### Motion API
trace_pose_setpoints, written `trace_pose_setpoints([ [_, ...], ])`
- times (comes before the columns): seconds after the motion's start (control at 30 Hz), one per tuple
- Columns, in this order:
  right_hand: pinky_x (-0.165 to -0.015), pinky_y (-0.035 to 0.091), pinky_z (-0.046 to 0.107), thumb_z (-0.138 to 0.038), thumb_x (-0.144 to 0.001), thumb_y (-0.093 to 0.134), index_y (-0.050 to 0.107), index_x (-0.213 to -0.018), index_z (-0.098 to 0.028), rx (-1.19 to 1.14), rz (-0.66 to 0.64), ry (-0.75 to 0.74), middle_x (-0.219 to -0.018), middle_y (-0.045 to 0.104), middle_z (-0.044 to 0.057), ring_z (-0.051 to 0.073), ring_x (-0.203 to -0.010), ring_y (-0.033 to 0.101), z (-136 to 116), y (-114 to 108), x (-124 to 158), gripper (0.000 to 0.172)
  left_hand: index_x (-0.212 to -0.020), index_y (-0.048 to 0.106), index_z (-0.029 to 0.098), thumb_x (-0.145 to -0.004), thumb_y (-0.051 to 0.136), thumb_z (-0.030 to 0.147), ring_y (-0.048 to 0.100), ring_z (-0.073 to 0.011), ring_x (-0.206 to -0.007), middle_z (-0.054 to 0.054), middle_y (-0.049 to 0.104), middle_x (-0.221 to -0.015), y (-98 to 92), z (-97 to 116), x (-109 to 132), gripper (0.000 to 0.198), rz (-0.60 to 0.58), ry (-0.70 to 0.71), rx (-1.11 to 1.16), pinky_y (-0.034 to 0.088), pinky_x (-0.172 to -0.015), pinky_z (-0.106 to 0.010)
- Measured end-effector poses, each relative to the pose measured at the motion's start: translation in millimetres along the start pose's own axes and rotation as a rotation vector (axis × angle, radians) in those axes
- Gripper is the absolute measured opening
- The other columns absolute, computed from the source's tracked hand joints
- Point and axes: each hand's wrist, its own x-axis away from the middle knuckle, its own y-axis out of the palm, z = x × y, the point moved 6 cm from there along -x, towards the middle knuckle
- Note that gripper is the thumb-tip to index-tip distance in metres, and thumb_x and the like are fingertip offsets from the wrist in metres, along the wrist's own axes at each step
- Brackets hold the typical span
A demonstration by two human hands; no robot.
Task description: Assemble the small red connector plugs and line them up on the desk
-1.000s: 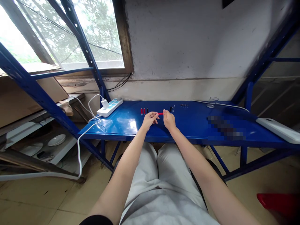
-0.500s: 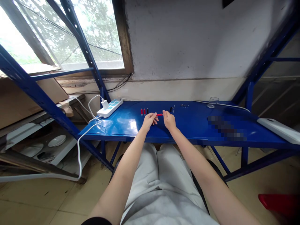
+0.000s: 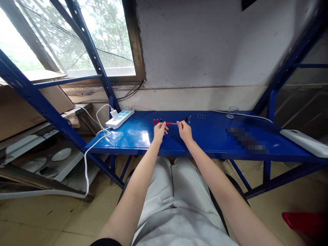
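Observation:
Above the blue tabletop, both hands grip a slim red pen [image 3: 168, 123] held level between them. Its red part lies toward my left hand [image 3: 160, 131], whose thumb and fingers pinch that end. A thin, clear or pale length runs from the red part to the fingertips of my right hand [image 3: 185, 131], closed on the other end. Whether the two lengths are joined or sliding apart is too small to tell. Just beyond my left hand stand red pen caps [image 3: 156, 121] and a dark one [image 3: 161, 120]. Behind my right hand are black and clear small pieces [image 3: 188, 119].
Several tiny metallic pieces [image 3: 201, 116] stand in a row at the back of the blue table [image 3: 210, 136]. A clear glass [image 3: 232, 112] is at back right, a white device [image 3: 304, 141] at the right end. A power strip [image 3: 120, 118] with white cables lies left.
My left hand has moved left, away from my right hand, and the red part has gone with it. A clear or pale length now shows between the red part and my right fingers.

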Motion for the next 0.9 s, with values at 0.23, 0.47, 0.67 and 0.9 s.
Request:
trace_pose_setpoints([
  [0.23,-0.061,0.037,0.024,-0.043,-0.088,0.038,0.048,-0.083,-0.02,-0.121,0.075,-0.035,-0.076,0.054,0.002,0.012,-0.063,0.047,-1.5,-5.4,-1.6,0.026,-0.075,0.056,0.014,-0.074,0.058,0.048,0.049,-0.0053,-0.04,-0.001,0.061,-0.064,10.6,-0.2,3.1,0.034,-0.152,0.001,-0.069,0.032,-0.038,-0.018],
  [0.47,-0.063,0.041,0.026,-0.034,-0.082,0.048,0.05,-0.08,-0.02,-0.144,-0.162,-0.114,-0.083,0.054,0.003,0.013,-0.067,0.049,-0.3,19.0,-1.5,0.014,-0.079,0.059,0.013,-0.072,0.061,0.046,0.05,-0.0058,-0.04,-0.001,0.061,-0.063,15.9,-3.7,2.8,0.033,-0.229,0.016,-0.056,0.032,-0.038,-0.018],
  [0.67,-0.064,0.041,0.028,-0.031,-0.079,0.05,0.052,-0.078,-0.02,-0.147,-0.246,-0.15,-0.08,0.053,0.002,0.013,-0.064,0.049,3.6,27.1,-1.4,0.011,-0.079,0.058,0.013,-0.073,0.061,0.041,0.05,-0.0059,-0.04,-0.001,0.06,-0.061,14.9,-6.4,1.5,0.028,-0.224,0.049,-0.092,0.032,-0.038,-0.018],
  [0.9,-0.058,0.038,0.026,-0.031,-0.078,0.052,0.055,-0.075,-0.019,-0.087,-0.299,-0.147,-0.071,0.053,0.001,0.012,-0.058,0.047,5.5,30.9,-1.0,0.013,-0.079,0.053,0.015,-0.075,0.059,0.036,0.048,-0.005,-0.037,0.003,0.054,-0.057,19.2,-9.5,2.0,0.022,-0.265,0.02,-0.103,0.03,-0.036,-0.017],
])
